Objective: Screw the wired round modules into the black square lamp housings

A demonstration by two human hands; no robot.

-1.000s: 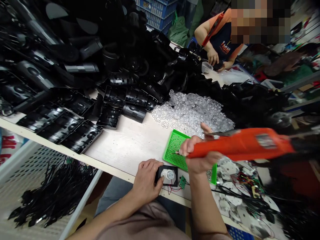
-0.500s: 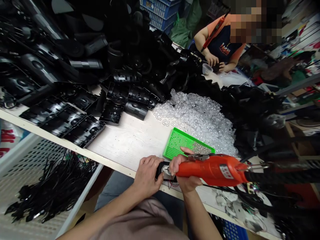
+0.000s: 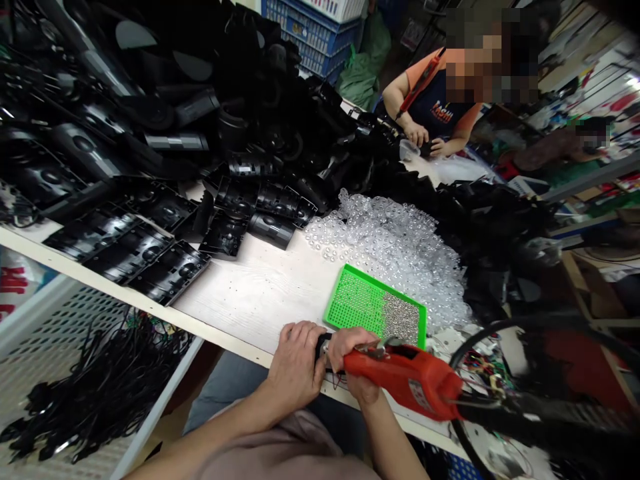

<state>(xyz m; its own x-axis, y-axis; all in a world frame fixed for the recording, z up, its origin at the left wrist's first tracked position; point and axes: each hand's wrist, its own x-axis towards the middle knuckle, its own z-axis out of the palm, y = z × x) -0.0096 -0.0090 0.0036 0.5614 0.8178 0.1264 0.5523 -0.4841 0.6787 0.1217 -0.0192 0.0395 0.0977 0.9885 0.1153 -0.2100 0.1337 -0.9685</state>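
Near the table's front edge, my left hand (image 3: 296,363) is closed around the left side of a small black housing (image 3: 323,345); my hands hide much of it. My right hand (image 3: 354,357) grips a red electric screwdriver (image 3: 407,380), which lies nearly level with its tip end toward the housing. The tip itself is hidden by my fingers. Thin wires show beneath the housing. Just beyond my hands lies a green perforated tray (image 3: 350,321), with small metal screws (image 3: 400,317) heaped in its right part.
Behind the tray spreads a pile of clear plastic pieces (image 3: 395,233). Black plastic shells (image 3: 167,270) cover the left and back of the table. A white crate (image 3: 165,393) below holds black cables (image 3: 100,393). A co-worker (image 3: 440,107) sits across the table.
The screwdriver's rear end has swung down toward me, uncovering more of the tray and its screws. My left hand keeps its hold on the housing. The view has shifted slightly.
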